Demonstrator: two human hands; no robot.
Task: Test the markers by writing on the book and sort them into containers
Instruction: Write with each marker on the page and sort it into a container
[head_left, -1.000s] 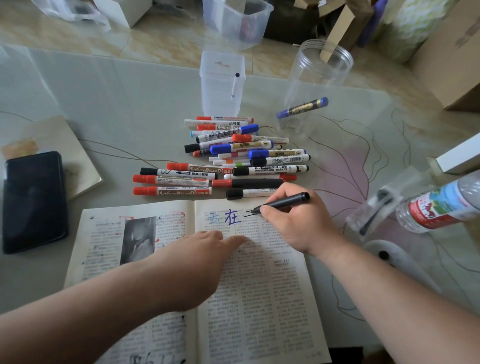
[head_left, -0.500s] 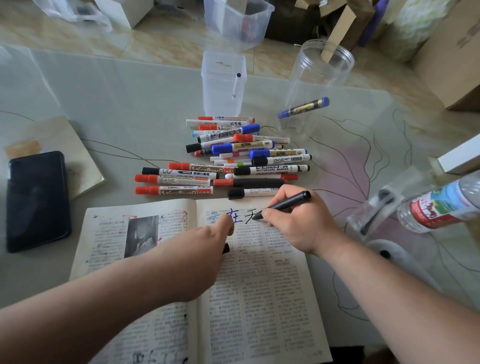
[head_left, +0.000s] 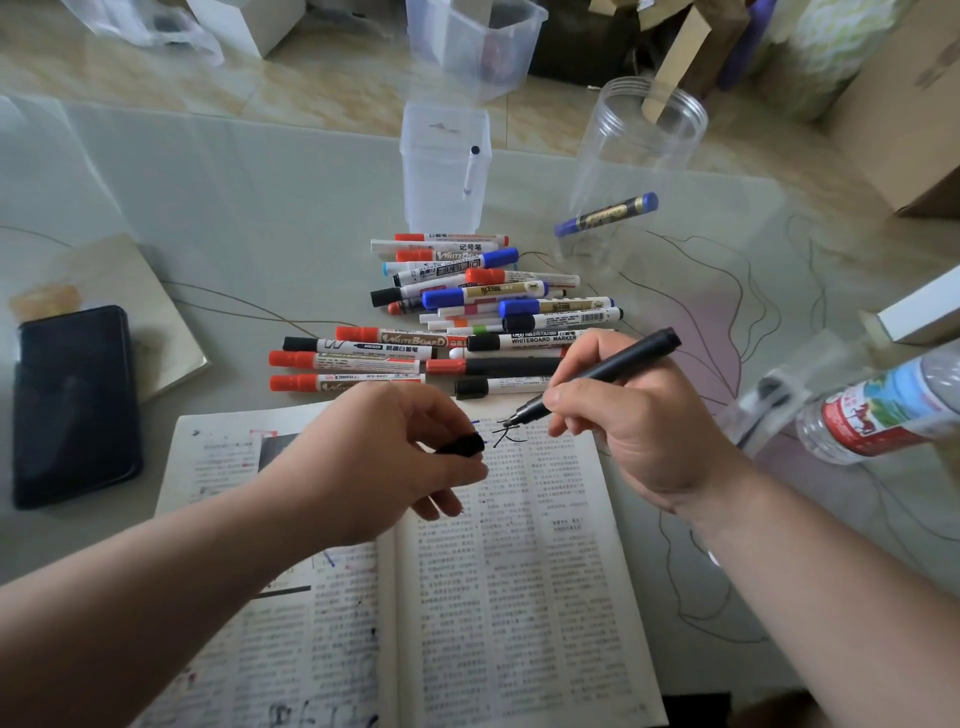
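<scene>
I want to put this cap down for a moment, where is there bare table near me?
Bare tabletop lies left of the square container, between the notebook and the marker pile. Another patch sits right of the round jar, beyond the water bottle. It is crowded between the book and the containers.

one book (head_left: 519, 571), one phone (head_left: 72, 405), one bottle (head_left: 883, 410), three clear containers (head_left: 431, 197), roughly twenty piled markers (head_left: 540, 340).

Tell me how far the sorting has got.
Done: a white marker sits in the square container, a blue marker in the round jar. In hand: the right hand holds a black marker at the book, the left hand pinches a black cap. Left: the marker pile.
</scene>
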